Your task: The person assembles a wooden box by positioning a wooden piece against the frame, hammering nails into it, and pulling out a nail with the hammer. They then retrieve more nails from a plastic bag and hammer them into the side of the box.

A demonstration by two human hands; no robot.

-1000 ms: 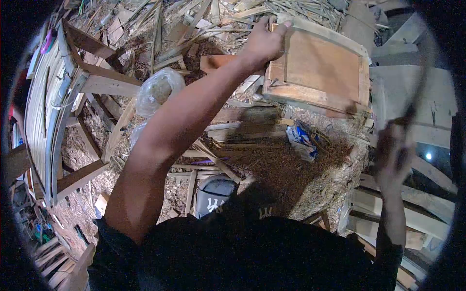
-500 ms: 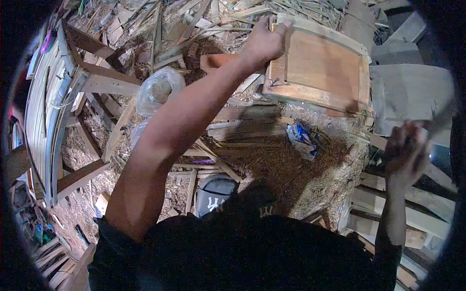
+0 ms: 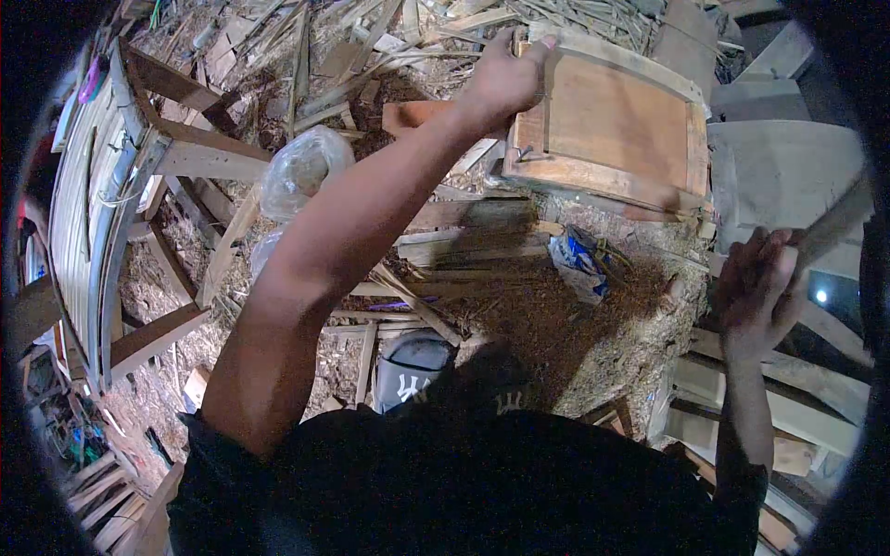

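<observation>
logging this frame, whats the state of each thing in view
left hand, gripping the panel's left edge
right hand, closed around the tool
panel, lying face up on scrap wood
tool, held aslant, blurred, kind unclear
clear bag, bulging, lying among the scraps
blue wrapper, crumpled on the sawdust

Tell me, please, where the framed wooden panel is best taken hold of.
By its raised left rail, from the left, as the left hand grips it now: the rail seems to stand proud of the flat board, giving fingers a lip.
</observation>
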